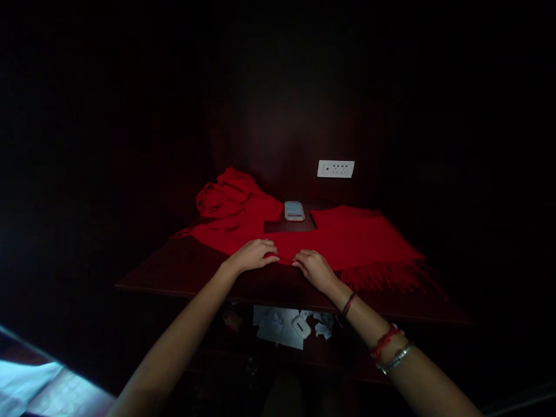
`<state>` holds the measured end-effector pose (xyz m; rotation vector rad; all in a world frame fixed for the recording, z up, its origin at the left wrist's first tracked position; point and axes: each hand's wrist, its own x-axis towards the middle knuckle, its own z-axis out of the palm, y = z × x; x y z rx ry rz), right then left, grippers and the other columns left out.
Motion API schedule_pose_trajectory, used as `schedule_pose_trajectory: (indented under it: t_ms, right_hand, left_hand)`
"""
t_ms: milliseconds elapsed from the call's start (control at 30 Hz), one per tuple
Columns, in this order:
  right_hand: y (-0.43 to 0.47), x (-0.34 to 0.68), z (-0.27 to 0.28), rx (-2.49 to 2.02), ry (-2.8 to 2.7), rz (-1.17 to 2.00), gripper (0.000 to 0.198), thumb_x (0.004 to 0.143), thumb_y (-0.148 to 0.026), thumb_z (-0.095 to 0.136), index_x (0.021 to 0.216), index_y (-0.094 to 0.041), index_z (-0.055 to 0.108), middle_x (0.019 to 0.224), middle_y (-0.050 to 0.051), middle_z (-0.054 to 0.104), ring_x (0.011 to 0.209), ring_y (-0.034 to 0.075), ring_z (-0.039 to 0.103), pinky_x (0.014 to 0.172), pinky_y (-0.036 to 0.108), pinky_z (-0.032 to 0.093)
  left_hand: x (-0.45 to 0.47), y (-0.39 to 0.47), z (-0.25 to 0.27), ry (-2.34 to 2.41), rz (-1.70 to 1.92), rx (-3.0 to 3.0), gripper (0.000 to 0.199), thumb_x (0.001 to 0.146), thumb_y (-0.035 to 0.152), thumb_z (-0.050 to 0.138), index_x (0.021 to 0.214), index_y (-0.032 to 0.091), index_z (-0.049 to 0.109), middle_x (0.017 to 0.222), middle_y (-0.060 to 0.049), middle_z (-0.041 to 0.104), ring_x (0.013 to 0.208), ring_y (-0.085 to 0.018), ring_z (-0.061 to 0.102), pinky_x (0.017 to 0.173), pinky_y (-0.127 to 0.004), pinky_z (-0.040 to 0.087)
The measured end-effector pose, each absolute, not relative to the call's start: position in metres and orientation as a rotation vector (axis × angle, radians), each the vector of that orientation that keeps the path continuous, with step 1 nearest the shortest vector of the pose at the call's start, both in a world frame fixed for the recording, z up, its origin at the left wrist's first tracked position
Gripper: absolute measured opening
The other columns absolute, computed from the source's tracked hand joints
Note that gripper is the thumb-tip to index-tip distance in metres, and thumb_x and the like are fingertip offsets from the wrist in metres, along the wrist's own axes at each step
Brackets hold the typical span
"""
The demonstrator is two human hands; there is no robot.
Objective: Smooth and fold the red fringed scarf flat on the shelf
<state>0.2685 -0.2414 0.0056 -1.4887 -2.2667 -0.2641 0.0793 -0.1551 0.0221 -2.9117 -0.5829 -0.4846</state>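
Note:
A red fringed scarf [360, 238] lies across a dark wooden shelf [174, 272]. Its left part is bunched into a loose heap, while the right part is spread flat, its fringe hanging toward the shelf's front edge. At the scarf's near edge, my left hand [256, 255] has its fingers curled with the thumb below, closed on the fabric. A short way to the right, my right hand [313, 267] pinches the same edge. A narrow stretch of red cloth shows between the two hands. The fingertips are partly hidden in the cloth.
Behind the scarf lies a phone [294, 211] with its screen lit. A white wall socket [336, 168] is on the dark back panel. On a lower level below are a sheet of paper [278, 330], a white rounded case [301, 327] and crumpled paper [323, 329].

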Motion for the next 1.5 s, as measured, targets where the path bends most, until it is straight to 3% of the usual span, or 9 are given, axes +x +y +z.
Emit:
schedule_pose_trajectory:
  t_ms: [200, 400, 567, 900, 1267, 1500]
  right_hand:
    - [-0.240, 0.268, 0.006, -1.513, -2.224, -0.209, 0.021, 0.083, -0.025, 0.041, 0.076, -0.015, 0.059, 0.072, 0.004, 0.057, 0.070, 0.012, 0.051, 0.065, 0.021, 0.036]
    - [-0.238, 0.256, 0.009, -1.401, -2.211, -0.091, 0.023, 0.076, -0.027, 0.051, 0.096, -0.017, 0.056, 0.088, 0.005, 0.059, 0.082, 0.013, 0.052, 0.073, 0.023, 0.037]
    - [-0.230, 0.238, 0.010, -1.449, -2.262, -0.158, 0.016, 0.079, -0.025, 0.047, 0.085, -0.017, 0.059, 0.079, 0.004, 0.059, 0.076, 0.013, 0.053, 0.069, 0.022, 0.036]
    - [-0.225, 0.238, 0.006, -1.532, -2.245, -0.243, 0.020, 0.083, -0.025, 0.040, 0.076, -0.016, 0.056, 0.073, 0.004, 0.056, 0.068, 0.012, 0.051, 0.062, 0.021, 0.034]
    - [-0.227, 0.243, 0.005, -1.489, -2.262, -0.197, 0.019, 0.083, -0.025, 0.041, 0.079, -0.016, 0.057, 0.077, 0.004, 0.057, 0.074, 0.012, 0.051, 0.069, 0.021, 0.036]
    - [-0.226, 0.242, 0.004, -1.454, -2.320, -0.234, 0.017, 0.082, -0.025, 0.042, 0.079, -0.017, 0.056, 0.076, 0.004, 0.056, 0.075, 0.013, 0.050, 0.069, 0.023, 0.036]
  left_hand:
    - [0.069, -0.154, 0.026, -0.637, -0.512, -2.882, 0.029, 0.084, 0.038, 0.034, 0.086, 0.018, 0.055, 0.081, -0.003, 0.056, 0.079, -0.013, 0.051, 0.072, -0.021, 0.035]
    - [0.061, -0.164, 0.022, -0.643, -0.445, -2.864, 0.028, 0.086, 0.035, 0.030, 0.084, 0.018, 0.052, 0.080, -0.002, 0.055, 0.073, -0.012, 0.051, 0.064, -0.020, 0.036]
    - [0.064, -0.164, 0.017, -0.680, -0.448, -2.853, 0.027, 0.086, 0.032, 0.030, 0.081, 0.017, 0.052, 0.077, -0.002, 0.055, 0.073, -0.012, 0.051, 0.064, -0.020, 0.036]
    - [0.069, -0.158, 0.013, -0.739, -0.434, -2.861, 0.029, 0.087, 0.032, 0.029, 0.081, 0.017, 0.052, 0.075, -0.002, 0.056, 0.071, -0.013, 0.052, 0.063, -0.021, 0.036]
    - [0.041, -0.156, 0.023, -0.664, -0.428, -2.919, 0.026, 0.080, 0.039, 0.041, 0.086, 0.017, 0.052, 0.080, -0.004, 0.057, 0.075, -0.014, 0.051, 0.072, -0.024, 0.035]
    - [0.008, -0.143, 0.047, -0.540, -0.179, -2.732, 0.012, 0.076, 0.021, 0.045, 0.082, 0.019, 0.055, 0.075, -0.005, 0.057, 0.080, -0.017, 0.049, 0.091, -0.041, 0.018]
